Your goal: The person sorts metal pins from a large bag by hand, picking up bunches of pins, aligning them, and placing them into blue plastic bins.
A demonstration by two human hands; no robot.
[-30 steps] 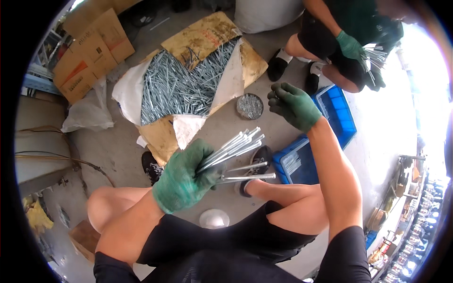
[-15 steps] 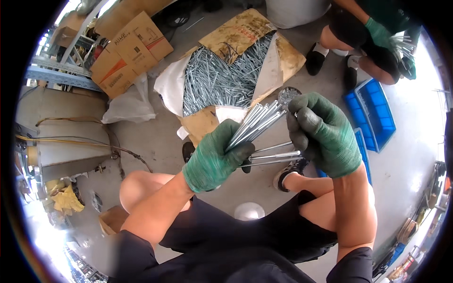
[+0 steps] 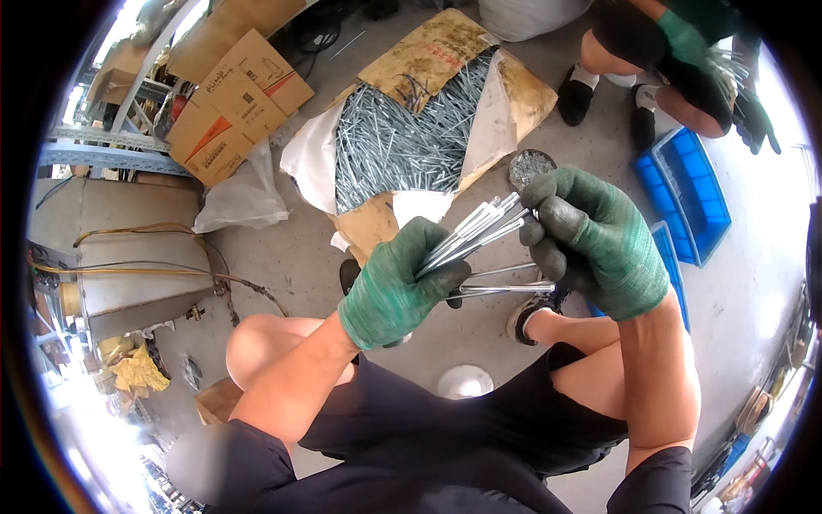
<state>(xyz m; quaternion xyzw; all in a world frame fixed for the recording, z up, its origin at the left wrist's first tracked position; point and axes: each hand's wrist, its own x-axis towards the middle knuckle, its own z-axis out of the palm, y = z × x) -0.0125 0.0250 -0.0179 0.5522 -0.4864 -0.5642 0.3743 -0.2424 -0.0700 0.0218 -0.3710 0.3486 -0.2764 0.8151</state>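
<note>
My left hand [image 3: 398,287], in a green glove with dark fingertips, is closed round a bundle of thin silvery metal rods [image 3: 479,227]. Several rods fan up toward the right, and others stick out lower, between the two hands. Just right of the rod ends, my right hand [image 3: 591,240], gloved alike, has thumb and forefinger pinched together. Whatever sits in that pinch is too small and hidden to name. Beyond the right fingertips stands a round dish [image 3: 517,172] of small shiny metal pieces. An opened carton lined with white sheeting [image 3: 310,163] holds a heap of similar rods [image 3: 402,141] farther off.
Blue plastic crates [image 3: 715,201] stand on the floor to the right. A co-worker's gloved hand [image 3: 685,38] is near a bunch of rods at the upper right. Cardboard boxes [image 3: 240,94] lean at the upper left, above a grey metal cabinet [image 3: 141,257] with hoses.
The rods in my left hand have shifted slightly, the lower ones now closer together. My right hand stays pinched near the rod ends. The co-worker's lower hand now shows with fingers extended.
</note>
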